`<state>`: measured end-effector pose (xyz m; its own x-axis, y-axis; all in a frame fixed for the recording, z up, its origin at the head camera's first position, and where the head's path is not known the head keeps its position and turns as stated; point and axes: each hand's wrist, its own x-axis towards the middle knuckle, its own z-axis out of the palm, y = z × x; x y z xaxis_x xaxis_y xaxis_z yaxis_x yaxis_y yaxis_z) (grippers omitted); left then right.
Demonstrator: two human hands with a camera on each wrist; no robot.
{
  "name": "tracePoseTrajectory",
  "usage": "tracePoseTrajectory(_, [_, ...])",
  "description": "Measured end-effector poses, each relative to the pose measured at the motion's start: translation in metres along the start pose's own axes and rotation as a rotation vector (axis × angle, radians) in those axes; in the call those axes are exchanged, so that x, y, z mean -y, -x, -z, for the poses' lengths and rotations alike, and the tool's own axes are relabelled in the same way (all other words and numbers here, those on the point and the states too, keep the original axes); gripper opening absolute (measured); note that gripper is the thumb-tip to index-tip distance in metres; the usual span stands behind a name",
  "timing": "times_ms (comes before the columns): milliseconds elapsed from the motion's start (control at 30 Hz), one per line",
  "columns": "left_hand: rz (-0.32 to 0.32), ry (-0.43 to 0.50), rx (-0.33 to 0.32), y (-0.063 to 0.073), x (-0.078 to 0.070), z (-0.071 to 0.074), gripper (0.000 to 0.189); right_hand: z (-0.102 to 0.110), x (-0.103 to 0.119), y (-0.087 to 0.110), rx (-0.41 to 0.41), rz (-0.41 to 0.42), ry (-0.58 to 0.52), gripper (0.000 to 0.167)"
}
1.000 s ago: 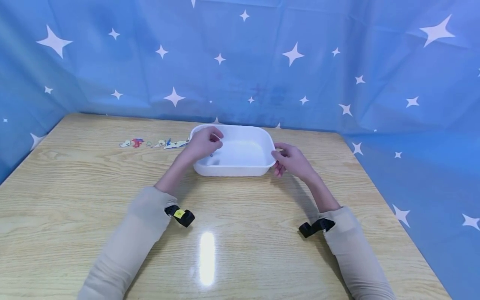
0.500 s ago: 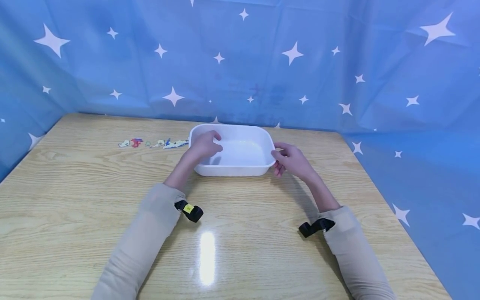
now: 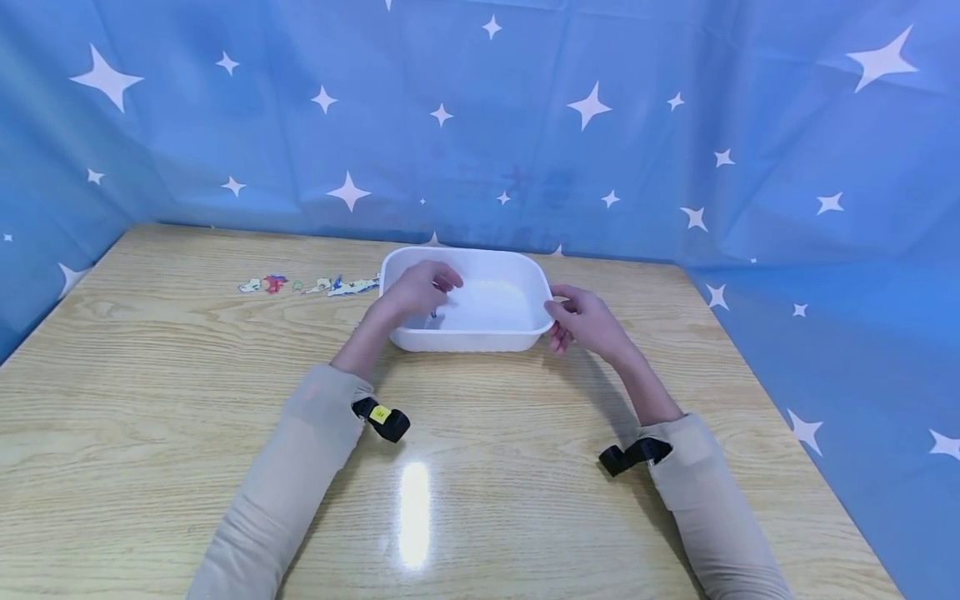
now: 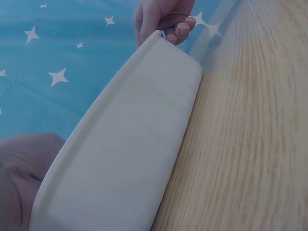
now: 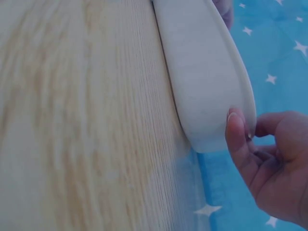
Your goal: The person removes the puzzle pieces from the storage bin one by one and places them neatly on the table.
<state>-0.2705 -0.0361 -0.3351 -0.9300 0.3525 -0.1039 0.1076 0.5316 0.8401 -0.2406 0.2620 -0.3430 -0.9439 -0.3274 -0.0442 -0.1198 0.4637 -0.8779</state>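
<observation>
A white rectangular plastic tub [image 3: 487,308] with rounded corners stands near the back of the table. My left hand [image 3: 423,287] is inside its left part, above the floor, with the fingers bent. A small dark spot [image 3: 433,314] shows just below that hand; whether the fingers hold anything is hidden. In the left wrist view the tub's front wall [image 4: 125,130] covers most of this hand. My right hand [image 3: 588,321] pinches the tub's right rim. The right wrist view shows its thumb [image 5: 236,130] on the outer wall and other fingers at the rim.
Left of the tub, a row of small, flat, irregular pieces lies on the wooden table [image 3: 480,433], among them a red and blue one [image 3: 275,284] and a long pale one with blue edges [image 3: 352,287]. A blue curtain [image 3: 480,125] with white stars hangs behind.
My left hand moved right and down into the tub, then rose slightly, its fingers shifting right. The right hand and the tub have stayed in place.
</observation>
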Motion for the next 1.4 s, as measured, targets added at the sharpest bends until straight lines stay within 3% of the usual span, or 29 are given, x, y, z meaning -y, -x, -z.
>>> tracePoseTrajectory(133, [0.054, -0.054, -0.081, -0.0015, 0.0011, -0.0002, 0.046, -0.0008, -0.0016, -0.0007, -0.004, -0.008, -0.018, 0.046])
tracePoseTrajectory(300, [0.118, -0.098, -0.065, -0.0025, 0.0018, 0.0003, 0.045, -0.0009, -0.0020, -0.0014, -0.005, -0.012, -0.022, 0.047])
tracePoseTrajectory(633, [0.066, 0.037, -0.018, -0.0027, 0.0033, -0.0009, 0.035, 0.0000, -0.0024, 0.0006, -0.010, -0.008, -0.009, 0.047])
tracePoseTrajectory(900, [0.124, -0.195, 0.012, -0.0013, 0.0035, -0.0023, 0.036, -0.0006, -0.0009, 0.0007, -0.007, -0.005, -0.013, 0.048])
tracePoseTrajectory(1400, [0.070, -0.273, 0.034, 0.0020, 0.0004, -0.0039, 0.017, -0.0006, -0.0012, 0.0000, -0.007, 0.005, -0.005, 0.045])
